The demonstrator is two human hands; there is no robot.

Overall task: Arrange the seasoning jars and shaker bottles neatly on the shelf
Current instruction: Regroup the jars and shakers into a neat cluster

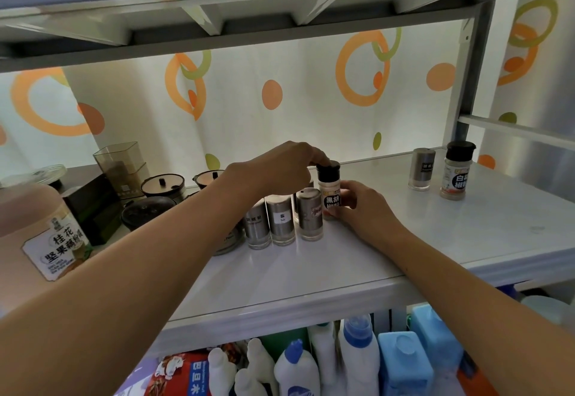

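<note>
**Lining up the pepper bottle with the row**

Both hands are on the pepper bottle (330, 190): the left hand (280, 168) pinches its black cap from above and the right hand (364, 205) curls its fingers round the body. It stands on the shelf (342, 255), just beside the 3 o'clock end of the metal shakers (281, 219). I'd turn the label forward and nudge it flush with their fronts (gently, those shakers look tippy).

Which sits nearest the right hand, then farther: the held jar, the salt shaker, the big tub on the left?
1. Held jar, in the right hand.
2. Salt shaker, just left.
3. Big tub, far left.
</note>
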